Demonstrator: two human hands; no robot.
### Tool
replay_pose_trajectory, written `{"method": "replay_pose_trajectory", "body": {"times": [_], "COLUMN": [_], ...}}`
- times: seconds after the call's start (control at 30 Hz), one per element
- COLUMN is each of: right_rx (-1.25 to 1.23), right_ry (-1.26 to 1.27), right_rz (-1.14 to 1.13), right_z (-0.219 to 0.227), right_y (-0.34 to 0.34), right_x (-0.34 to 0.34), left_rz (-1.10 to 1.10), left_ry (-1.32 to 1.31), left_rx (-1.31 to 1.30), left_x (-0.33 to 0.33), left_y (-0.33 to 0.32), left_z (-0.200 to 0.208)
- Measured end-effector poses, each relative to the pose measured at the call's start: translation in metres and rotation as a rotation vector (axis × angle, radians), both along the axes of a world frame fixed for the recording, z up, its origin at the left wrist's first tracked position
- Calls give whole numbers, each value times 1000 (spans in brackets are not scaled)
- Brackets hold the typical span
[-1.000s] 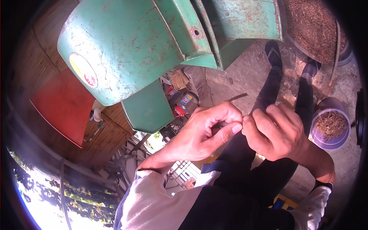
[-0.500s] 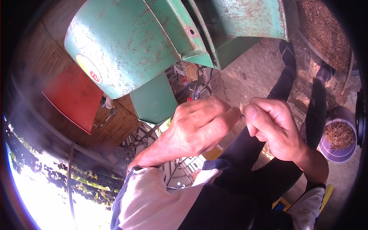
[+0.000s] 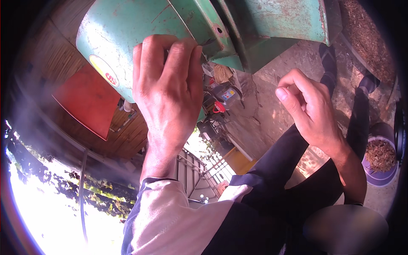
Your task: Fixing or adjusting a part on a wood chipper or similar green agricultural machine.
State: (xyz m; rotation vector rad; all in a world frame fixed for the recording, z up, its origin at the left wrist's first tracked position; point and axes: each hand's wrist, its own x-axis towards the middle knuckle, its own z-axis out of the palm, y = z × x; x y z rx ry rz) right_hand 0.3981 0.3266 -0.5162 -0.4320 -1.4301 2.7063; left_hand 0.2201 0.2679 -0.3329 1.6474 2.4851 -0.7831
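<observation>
Looking down through the head view: my left hand (image 3: 168,91) reaches up, fingers (image 3: 187,63) together, tips pressed on the green machine (image 3: 127,29) near its seam. I cannot tell whether anything small is pinched there. My right hand (image 3: 312,110) hangs apart from it over the concrete floor (image 3: 272,97), fingers curled loosely; nothing visible in it.

Machine sits at the top of the frame, above the red panel (image 3: 87,100). A purple bucket (image 3: 380,176) of chaff stands at the far right.

Judgement: painted sheet steel, rusted in patches, stiff and heavy; will not shift under finger pressure. Edges probably sharp. Best hold is the folded flange beside the bolt hole (image 3: 218,30).
</observation>
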Motion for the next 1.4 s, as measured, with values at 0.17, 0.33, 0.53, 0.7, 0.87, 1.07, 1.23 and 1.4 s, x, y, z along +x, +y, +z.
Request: {"method": "replay_pose_trajectory", "body": {"times": [0.17, 0.33, 0.53, 0.7, 0.87, 1.07, 1.23, 1.4], "right_rx": [18, 11, 16, 13, 54, 57, 90, 95], "right_ry": [-34, -40, -42, -39, -42, -50, -25, -2], "right_rz": [45, 46, 36, 48, 31, 31, 4, -12], "right_z": [-8, -14, -16, -15, -21, -20, -16, -13], "right_y": [-4, -5, -2, -1, 1, 2, 3, 6], "right_x": [9, 9, 3, -1, 1, 1, -6, -13], "left_rz": [-7, 42, 39, 33, 14, 36, 68, -11], "left_ry": [-41, -3, -29, -45, -50, -47, -59, -95], "left_rx": [5, -23, -79, -68, -45, -45, -34, -43], "left_x": [-5, -8, -10, -11, -12, -11, -12, -15], "left_y": [-3, 0, 2, 2, 2, 3, 2, -1], "left_z": [-16, -19, -17, -22, -27, -28, -30, -34]}}
